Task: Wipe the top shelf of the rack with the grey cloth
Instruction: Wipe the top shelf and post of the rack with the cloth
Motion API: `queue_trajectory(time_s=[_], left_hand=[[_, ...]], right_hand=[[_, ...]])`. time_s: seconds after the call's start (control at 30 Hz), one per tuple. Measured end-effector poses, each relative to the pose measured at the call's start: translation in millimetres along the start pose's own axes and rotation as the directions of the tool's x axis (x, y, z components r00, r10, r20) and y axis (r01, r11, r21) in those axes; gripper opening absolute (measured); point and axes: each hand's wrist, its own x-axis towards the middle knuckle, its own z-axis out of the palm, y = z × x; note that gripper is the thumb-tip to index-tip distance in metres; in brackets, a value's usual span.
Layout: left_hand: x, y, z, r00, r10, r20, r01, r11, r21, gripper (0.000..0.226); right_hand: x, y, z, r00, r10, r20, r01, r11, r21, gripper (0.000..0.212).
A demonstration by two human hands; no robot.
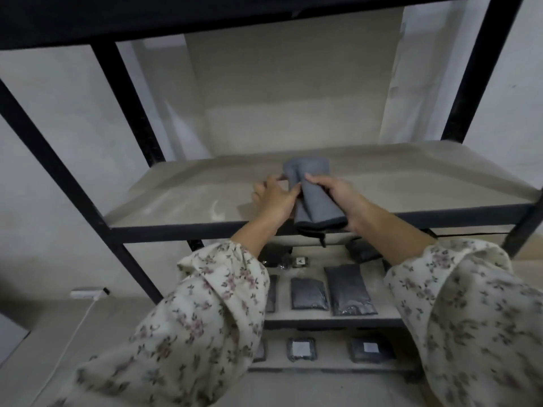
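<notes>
On the far left a white power strip (88,292) sits on the floor with its cable trailing forward, beside the black metal upright of the rack (53,168). Moving in, the pale dusty board shelf (176,198) shows streaks of powder near its front edge. The left hand (274,198) rests above that board, fingers curled and pinching the left fold of the folded grey cloth (311,195). The cloth lies partly on the board, its near end hanging past the front rail. The right hand (342,198) closes round the cloth's right side, thumb on top. Below, dark flat packets (349,289) lie on the lower shelves.

A darker board sits overhead, so I cannot tell whether this is the top shelf; wiping here might miss the target. The bunched cloth would, I judge, cover little surface, and its overhanging end could drag dust onto the packets beneath.
</notes>
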Motion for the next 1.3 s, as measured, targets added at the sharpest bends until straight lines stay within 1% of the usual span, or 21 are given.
queue_trajectory(time_s=[0.07,0.1,0.13,0.2,0.23,0.27,0.33,0.4,0.5,0.57,0.63,0.7,0.77,0.83,0.9,0.97,1.03,1.1,1.17,1.23,1.3], left_hand=[[15.5,-8.1,-15.5,0.997,0.072,-0.015,-0.071,0.993,0.093,0.046],[23.8,-13.7,-24.6,0.995,0.101,0.004,-0.100,0.982,0.161,0.045],[32.0,-19.4,-35.1,0.991,0.136,0.018,-0.136,0.961,0.240,0.042],[51.3,-36.1,-55.4,0.981,0.189,0.039,-0.189,0.909,0.371,0.036],[60.1,-44.3,-65.6,0.976,0.212,0.038,-0.208,0.884,0.419,0.034],[67.8,-51.8,-75.3,0.972,0.230,0.042,-0.223,0.859,0.461,0.033],[83.2,-67.4,-93.3,0.967,0.248,0.058,-0.240,0.813,0.530,0.033],[93.9,-83.1,-112.3,0.960,0.270,0.077,-0.265,0.779,0.568,0.033],[105.3,-107.3,-138.0,0.941,0.325,0.090,-0.314,0.745,0.588,0.033],[115.1,-121.4,-151.7,0.935,0.341,0.097,-0.326,0.722,0.611,0.034],[125.0,-132.3,-162.4,0.935,0.333,0.121,-0.332,0.706,0.626,0.036],[134.6,-140.5,-168.0,0.935,0.323,0.149,-0.340,0.690,0.639,0.038],[142.3,-146.8,-169.6,0.930,0.322,0.175,-0.356,0.682,0.638,0.039],[147.5,-150.6,-169.7,0.928,0.325,0.183,-0.365,0.697,0.617,0.040],[149.6,-153.0,-169.0,0.929,0.320,0.184,-0.364,0.711,0.601,0.041],[151.0,-155.4,-168.3,0.927,0.332,0.174,-0.367,0.709,0.602,0.040],[151.7,-156.0,-167.7,0.922,0.353,0.157,-0.372,0.704,0.605,0.040],[151.8,-156.9,-166.0,0.917,0.368,0.152,-0.379,0.694,0.612,0.040],[152.2,-157.9,-164.7,0.915,0.375,0.150,-0.382,0.685,0.620,0.039],[153.1,-159.8,-165.5,0.914,0.379,0.146,-0.382,0.681,0.624,0.038],[153.7,-160.0,-166.6,0.912,0.382,0.148,-0.387,0.686,0.616,0.038]], right_hand=[[18.7,-10.0,5.7,0.975,-0.112,-0.191,0.084,0.985,-0.149,0.014],[30.8,-15.9,2.0,0.923,-0.236,-0.303,0.141,0.942,-0.303,0.025],[41.1,-21.6,-3.7,0.860,-0.349,-0.372,0.118,0.845,-0.522,0.038],[57.6,-23.1,-15.6,0.783,-0.445,-0.435,-0.194,0.489,-0.850,0.056],[64.4,-18.8,-18.1,0.769,-0.440,-0.463,-0.354,0.310,-0.882,0.060],[69.4,-12.0,-16.1,0.764,-0.413,-0.495,-0.462,0.186,-0.867,0.062],[82.9,1.5,-2.3,0.749,-0.365,-0.553,-0.564,0.086,-0.821,0.063],[100.1,8.3,21.0,0.738,-0.353,-0.575,-0.584,0.092,-0.807,0.063],[131.2,19.3,76.7,0.775,-0.332,-0.537,-0.525,0.133,-0.841,0.059],[148.8,31.9,121.9,0.818,-0.324,-0.475,-0.479,0.072,-0.875,0.054],[164.6,41.0,144.1,0.886,-0.323,-0.332,-0.342,0.030,-0.939,0.048],[169.8,33.3,139.5,0.934,-0.308,-0.183,-0.148,0.132,-0.980,0.044],[173.2,14.8,114.0,0.909,-0.386,-0.161,-0.093,0.187,-0.978,0.043],[182.3,-1.3,79.1,0.834,-0.466,-0.297,-0.268,0.128,-0.955,0.042],[192.3,-2.8,60.4,0.787,-0.446,-0.427,-0.469,0.019,-0.883,0.042],[203.1,6.7,73.9,0.807,-0.431,-0.405,-0.489,-0.102,-0.866,0.040],[218.0,22.8,100.5,0.865,-0.436,-0.247,-0.351,-0.174,-0.920,0.038],[230.5,36.9,120.9,0.928,-0.372,-0.024,-0.088,-0.156,-0.984,0.027],[239.4,36.9,125.5,0.957,-0.267,0.108,0.088,-0.088,-0.992,0.038],[245.3,13.9,115.2,0.942,-0.327,0.073,0.082,0.016,-0.996,0.064],[255.3,-15.1,93.3,0.905,-0.421,-0.056,-0.039,0.050,-0.998,0.060]])
